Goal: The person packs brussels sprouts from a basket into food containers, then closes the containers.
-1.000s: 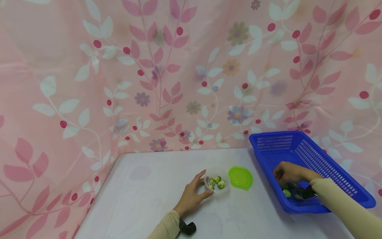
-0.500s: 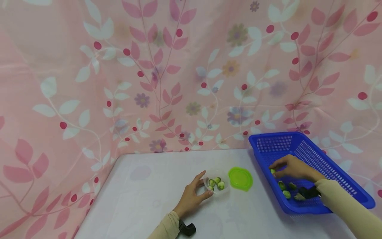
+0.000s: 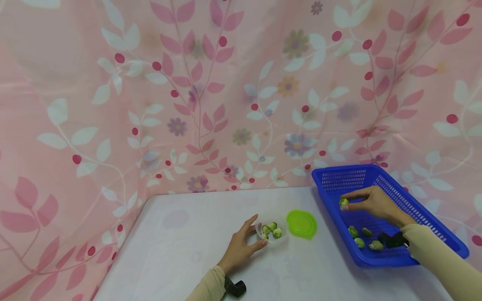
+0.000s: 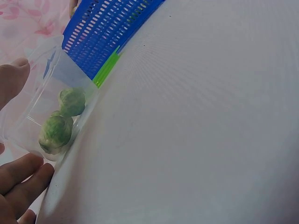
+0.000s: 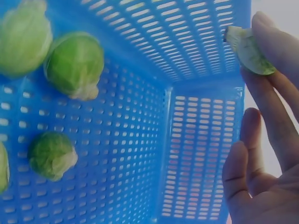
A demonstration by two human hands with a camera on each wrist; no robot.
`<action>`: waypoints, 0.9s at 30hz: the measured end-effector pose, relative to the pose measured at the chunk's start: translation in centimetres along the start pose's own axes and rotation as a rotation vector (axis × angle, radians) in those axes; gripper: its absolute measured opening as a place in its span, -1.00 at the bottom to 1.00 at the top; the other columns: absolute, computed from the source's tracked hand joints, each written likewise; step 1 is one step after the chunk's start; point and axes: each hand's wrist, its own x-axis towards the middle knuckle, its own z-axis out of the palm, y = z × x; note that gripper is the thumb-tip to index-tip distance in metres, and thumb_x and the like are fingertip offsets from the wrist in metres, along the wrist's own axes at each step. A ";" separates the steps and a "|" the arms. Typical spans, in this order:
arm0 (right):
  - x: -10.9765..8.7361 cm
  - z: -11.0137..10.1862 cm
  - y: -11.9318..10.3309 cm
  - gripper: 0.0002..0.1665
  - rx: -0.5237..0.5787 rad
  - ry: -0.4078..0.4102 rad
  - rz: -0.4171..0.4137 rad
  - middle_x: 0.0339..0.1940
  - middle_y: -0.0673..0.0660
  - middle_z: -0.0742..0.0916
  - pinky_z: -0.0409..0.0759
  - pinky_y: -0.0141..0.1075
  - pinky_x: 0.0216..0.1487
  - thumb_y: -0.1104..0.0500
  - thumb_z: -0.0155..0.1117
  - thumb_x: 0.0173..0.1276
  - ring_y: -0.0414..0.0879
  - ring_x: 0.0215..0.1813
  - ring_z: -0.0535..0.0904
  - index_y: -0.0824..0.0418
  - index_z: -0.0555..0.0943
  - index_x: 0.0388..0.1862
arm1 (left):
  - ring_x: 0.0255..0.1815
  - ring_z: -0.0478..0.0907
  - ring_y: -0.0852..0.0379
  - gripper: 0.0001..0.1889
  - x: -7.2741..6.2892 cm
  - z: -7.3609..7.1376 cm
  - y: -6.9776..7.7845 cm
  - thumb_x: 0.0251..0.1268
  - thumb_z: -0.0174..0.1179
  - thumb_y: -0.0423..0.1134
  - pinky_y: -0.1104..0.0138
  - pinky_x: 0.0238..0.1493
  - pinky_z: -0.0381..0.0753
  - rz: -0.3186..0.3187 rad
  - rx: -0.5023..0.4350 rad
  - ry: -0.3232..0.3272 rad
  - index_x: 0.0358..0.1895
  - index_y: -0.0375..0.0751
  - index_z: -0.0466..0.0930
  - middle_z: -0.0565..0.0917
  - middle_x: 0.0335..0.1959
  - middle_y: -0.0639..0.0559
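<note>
My right hand [image 3: 380, 205] pinches a Brussels sprout [image 3: 344, 202] between thumb and fingertips, above the left side of the blue basket [image 3: 444, 251]. In the right wrist view the sprout [image 5: 252, 51] shows its pale cut stem end. My left hand [image 3: 241, 248] holds a small clear plastic container [image 3: 283, 236] on the table, thumb on the near side and fingers on the far side. Several sprouts [image 3: 277, 232] lie inside the container; two sprouts [image 4: 56, 132] show through its wall in the left wrist view.
Several loose sprouts [image 3: 359, 243] lie on the basket floor below my right hand. A bright green lid [image 3: 302, 224] rests on the white table [image 3: 180, 242] between container and basket. Behind the table hangs a pink floral curtain [image 3: 226, 104].
My right hand has risen from the basket floor with a Brussels sprout in its fingers, uncovering the sprouts below. My left hand and the container have stayed in place.
</note>
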 end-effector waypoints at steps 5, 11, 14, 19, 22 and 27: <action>0.0 -0.1 -0.2 -0.47 0.043 0.021 -0.005 -0.10 0.00 0.90 0.68 0.14 0.23 -0.12 0.57 0.36 -0.26 0.04 0.76 0.10 0.79 0.21 | 0.45 0.59 0.00 -0.07 0.0 0.0 0.0 0.37 0.45 0.12 -0.21 0.55 0.34 0.004 0.000 0.001 0.70 0.02 0.17 0.68 0.38 -0.05; 0.2 -0.2 -0.5 -0.45 0.093 0.033 -0.015 -0.03 0.09 0.89 0.68 -0.27 0.07 -0.06 0.57 0.37 -0.21 0.02 0.76 0.15 0.76 0.25 | 0.45 0.59 -0.01 -0.07 0.0 0.0 0.0 0.38 0.45 0.11 -0.21 0.55 0.34 0.003 -0.006 -0.003 0.70 0.02 0.17 0.68 0.38 -0.05; 0.2 -0.1 -0.6 -0.46 0.131 0.043 -0.017 0.04 0.12 0.87 0.66 -0.38 0.01 -0.01 0.58 0.37 -0.22 0.04 0.75 0.16 0.76 0.26 | 0.45 0.59 -0.01 -0.08 0.0 0.0 0.0 0.39 0.44 0.10 -0.21 0.55 0.34 0.000 -0.008 -0.005 0.70 0.02 0.17 0.67 0.39 -0.05; 0.1 -0.1 -1.6 -0.49 0.175 0.041 -0.038 0.07 0.09 0.86 0.68 -0.36 0.00 0.05 0.57 0.38 -0.20 0.08 0.72 0.20 0.76 0.25 | 0.47 0.58 -0.03 -0.08 0.0 0.0 0.1 0.39 0.44 0.09 -0.23 0.55 0.32 -0.005 -0.015 -0.009 0.70 0.01 0.16 0.66 0.40 -0.07; 0.0 0.2 -2.4 -0.51 0.185 0.033 -0.057 0.00 0.06 0.88 0.69 -0.35 0.01 0.07 0.56 0.39 -0.15 0.06 0.74 0.21 0.76 0.24 | 0.46 0.58 -0.03 -0.08 -0.1 0.0 0.1 0.39 0.44 0.09 -0.24 0.55 0.32 -0.004 -0.016 -0.009 0.70 0.03 0.16 0.66 0.40 -0.08; -0.3 1.0 -3.8 -0.54 0.204 0.035 -0.082 -0.10 0.03 0.89 0.68 -0.34 -0.01 0.09 0.56 0.39 -0.05 -0.04 0.74 0.24 0.77 0.21 | 0.45 0.59 -0.01 -0.10 -0.2 -0.1 0.2 0.39 0.44 0.09 -0.22 0.55 0.33 -0.004 -0.014 -0.008 0.70 0.17 0.16 0.67 0.39 -0.05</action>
